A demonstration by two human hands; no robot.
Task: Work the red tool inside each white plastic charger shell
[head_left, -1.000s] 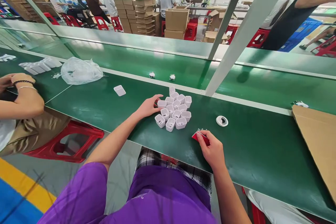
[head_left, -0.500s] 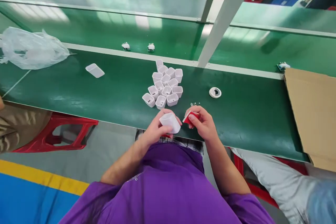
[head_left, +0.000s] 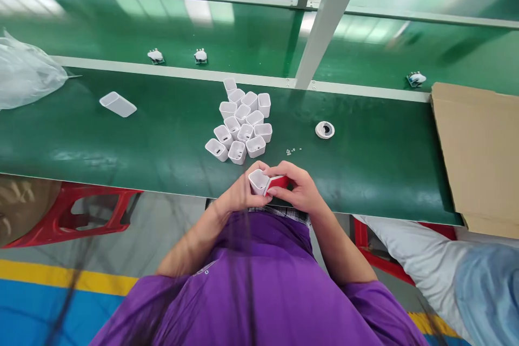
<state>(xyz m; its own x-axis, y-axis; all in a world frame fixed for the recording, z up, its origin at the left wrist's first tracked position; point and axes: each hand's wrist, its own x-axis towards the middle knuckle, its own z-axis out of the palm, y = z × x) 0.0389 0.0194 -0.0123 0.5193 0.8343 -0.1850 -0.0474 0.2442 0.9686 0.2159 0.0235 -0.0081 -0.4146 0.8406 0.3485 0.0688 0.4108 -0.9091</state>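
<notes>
My left hand (head_left: 239,189) is closed around a white plastic housing (head_left: 258,179), its hollow side facing up toward me. In my right hand (head_left: 302,186) is a flat red piece (head_left: 278,184) with a pale edge, pinched between thumb and fingers. The red piece meets the right side of the housing, and both hands are close together at the bench's near edge. Just beyond them stands a cluster of several similar white housings (head_left: 243,114), open side up. Tiny clear bits (head_left: 292,151) lie on the green surface past my right hand.
A roll of white tape (head_left: 325,130) lies to the right. One more white housing (head_left: 118,104) rests at left, near a clear plastic bag (head_left: 28,73). Small circuit-board parts (head_left: 200,55) sit on the far strip. Cardboard (head_left: 478,157) covers the right end; a metal post (head_left: 328,27) rises behind.
My hands have come together. The left has turned the housing so its hollow shows, and the right has brought the red piece against it. The view has tilted down.
</notes>
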